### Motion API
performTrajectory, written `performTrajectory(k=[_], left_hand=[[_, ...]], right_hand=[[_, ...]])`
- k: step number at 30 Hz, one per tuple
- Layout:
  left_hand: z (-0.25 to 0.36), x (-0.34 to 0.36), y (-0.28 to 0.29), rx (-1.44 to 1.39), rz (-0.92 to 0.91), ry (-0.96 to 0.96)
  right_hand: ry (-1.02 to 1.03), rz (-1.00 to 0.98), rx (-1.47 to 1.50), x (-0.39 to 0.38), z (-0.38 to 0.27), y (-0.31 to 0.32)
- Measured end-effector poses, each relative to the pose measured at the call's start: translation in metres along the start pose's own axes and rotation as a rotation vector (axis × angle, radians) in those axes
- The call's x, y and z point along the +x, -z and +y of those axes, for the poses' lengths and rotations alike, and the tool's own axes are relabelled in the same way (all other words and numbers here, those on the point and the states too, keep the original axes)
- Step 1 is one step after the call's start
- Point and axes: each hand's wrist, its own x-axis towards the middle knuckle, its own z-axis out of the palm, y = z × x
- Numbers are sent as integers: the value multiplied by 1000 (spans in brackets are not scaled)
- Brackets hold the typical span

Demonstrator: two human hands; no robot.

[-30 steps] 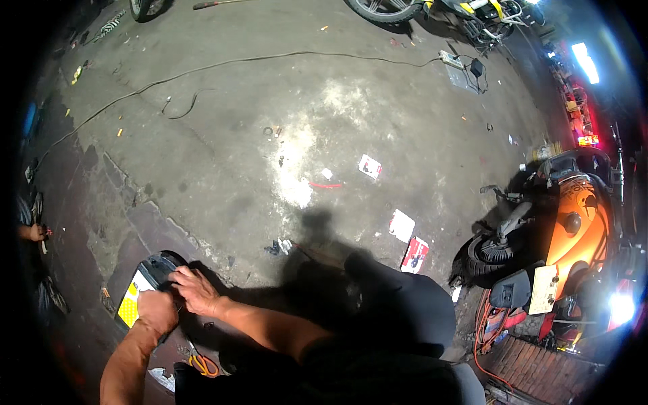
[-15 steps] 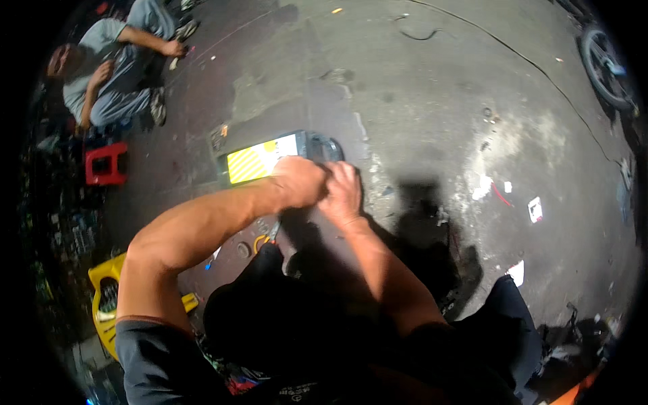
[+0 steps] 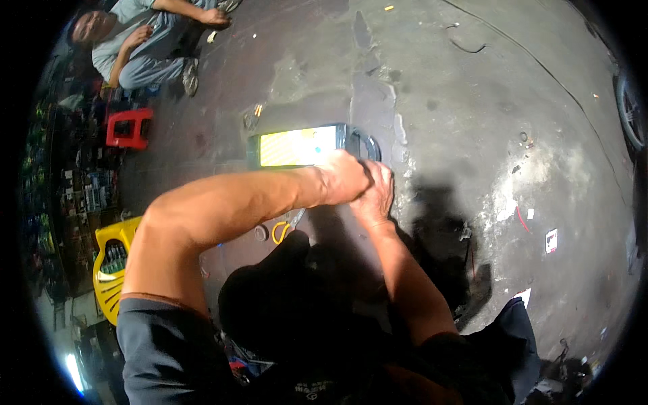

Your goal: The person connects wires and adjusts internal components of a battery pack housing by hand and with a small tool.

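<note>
Two hands meet at the middle of my view. Far left, a yellow crate (image 3: 111, 266) and a red stool (image 3: 128, 127) stand on the concrete floor (image 3: 472, 101). My left hand (image 3: 344, 177) is curled shut over the near edge of the flat yellow-faced device (image 3: 300, 146); my right hand (image 3: 375, 196) presses against it, fingers bunched, though I cannot tell what they grip. A seated person (image 3: 145, 37) is at upper left.
</note>
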Motion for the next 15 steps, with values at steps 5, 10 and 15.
performTrajectory(k=[5, 10, 15], left_hand=[[0, -6, 2, -250, 26, 239], [-34, -3, -18, -419, 14, 22], [-11, 5, -11, -272, 7, 234]], right_hand=[[212, -24, -109, 4, 2, 10], [233, -7, -86, 7, -5, 11], [114, -30, -80, 5, -2, 6]])
